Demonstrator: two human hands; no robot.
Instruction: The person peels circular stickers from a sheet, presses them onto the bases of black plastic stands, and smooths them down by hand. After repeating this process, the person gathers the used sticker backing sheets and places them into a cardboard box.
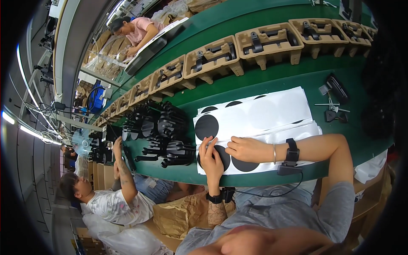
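A co-worker sits at far left, one hand raised to the belt edge beside a heap of black plastic parts.

Just right of the heap, the left hand lies on the near end of a stack of white sheets bearing black discs. Its fingertips press at the edge of one disc, curled as if picking at the rim; whether a pinch has closed on anything I cannot tell. The right hand lies flat across the sheet just beside it, fingers pointing left, pinning the paper without grasping it.

The stack sits on the green belt, at its near edge, directly before the person. The discs look like thin stickers on backing paper: light, limp, likely to curl or stick to themselves once lifted. The best hold, I judge, is at the rim, a nail under the edge, peeling low while the other hand keeps the sheet down. The sheets are slick and could slide on each other.

Behind the stack runs a row of pulp trays holding dark parts. Right of the stack lie small tools.
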